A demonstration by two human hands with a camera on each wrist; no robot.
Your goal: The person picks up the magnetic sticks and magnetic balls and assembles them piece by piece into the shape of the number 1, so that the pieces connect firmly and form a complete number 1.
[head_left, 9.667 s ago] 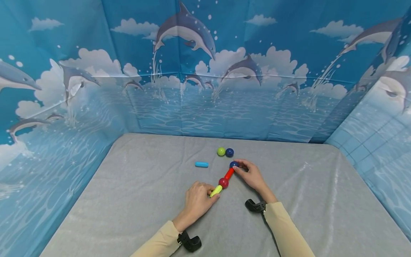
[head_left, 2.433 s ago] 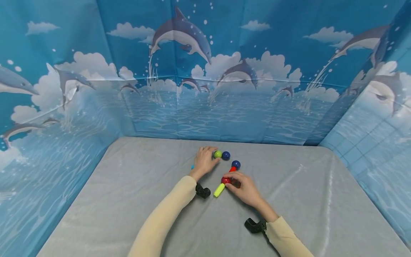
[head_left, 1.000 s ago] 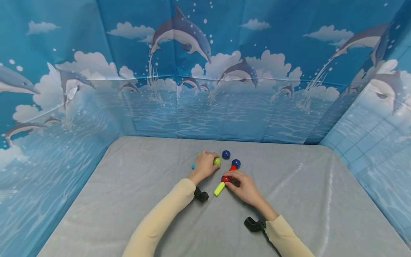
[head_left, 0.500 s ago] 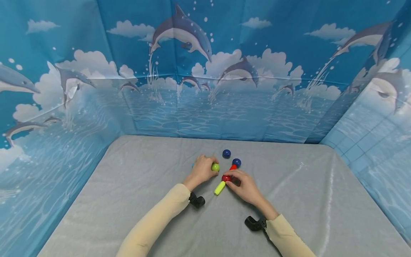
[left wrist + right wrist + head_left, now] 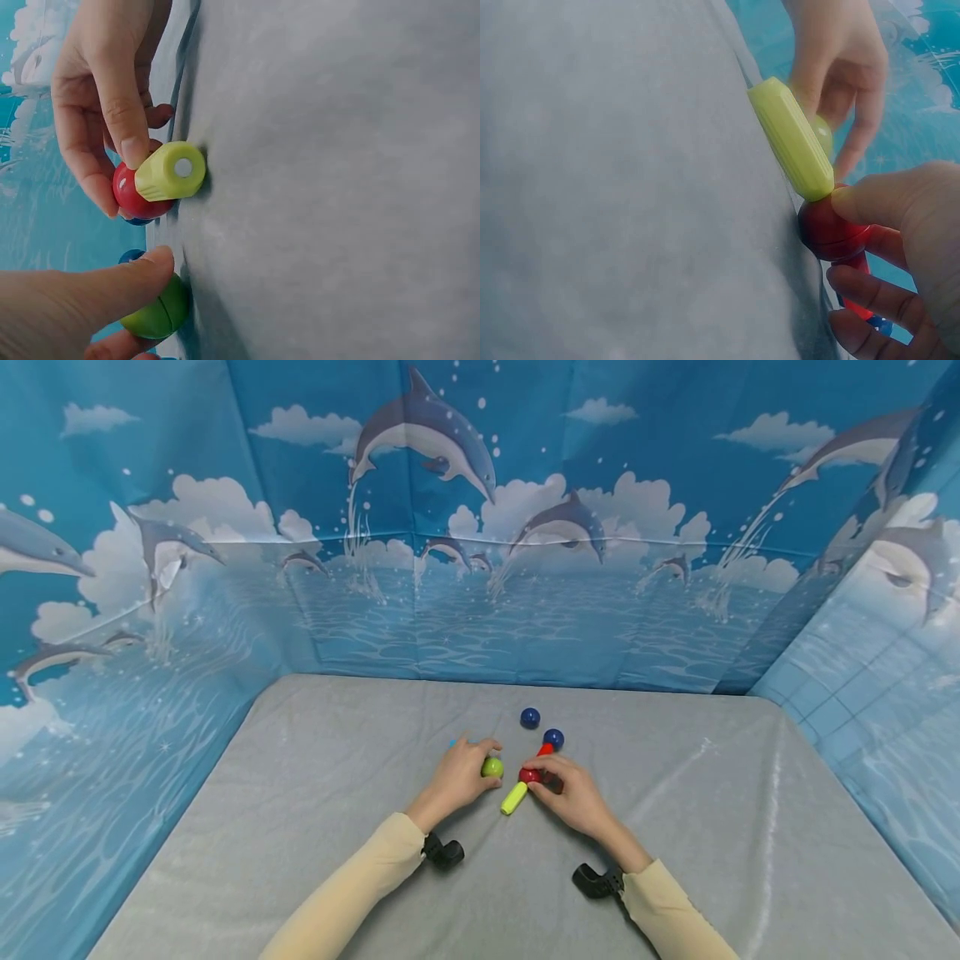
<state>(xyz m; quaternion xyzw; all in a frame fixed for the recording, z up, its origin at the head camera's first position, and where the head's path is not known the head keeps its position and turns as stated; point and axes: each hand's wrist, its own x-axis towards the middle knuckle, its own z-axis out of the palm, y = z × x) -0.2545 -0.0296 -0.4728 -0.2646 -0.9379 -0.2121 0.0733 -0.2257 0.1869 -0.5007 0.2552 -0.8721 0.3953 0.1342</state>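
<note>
My left hand (image 5: 455,777) pinches a green ball (image 5: 492,767) between thumb and fingers, just above or on the cloth; a seam line runs across the ball (image 5: 156,311) in the left wrist view. My right hand (image 5: 567,793) grips a red ball (image 5: 528,775) with thumb and fingertips. That ball joins a yellow-green ribbed rod (image 5: 513,798) on its near side and a red rod (image 5: 545,749) on its far side. A dark blue ball (image 5: 553,739) caps the red rod. The yellow-green rod's free end carries a silvery disc (image 5: 183,167).
A loose dark blue ball (image 5: 530,718) lies behind the joined pieces. The light blue rod (image 5: 452,743) is mostly hidden behind my left hand. Grey cloth (image 5: 300,827) covers the table, with a dolphin-print curtain (image 5: 360,610) around it. Both wrists wear black camera mounts (image 5: 444,852).
My left hand has taken the green ball from beside the loose blue ball and brought it nearer and leftward. Earlier it held the yellow-green rod. My right hand shifted from the blue ball to the red.
</note>
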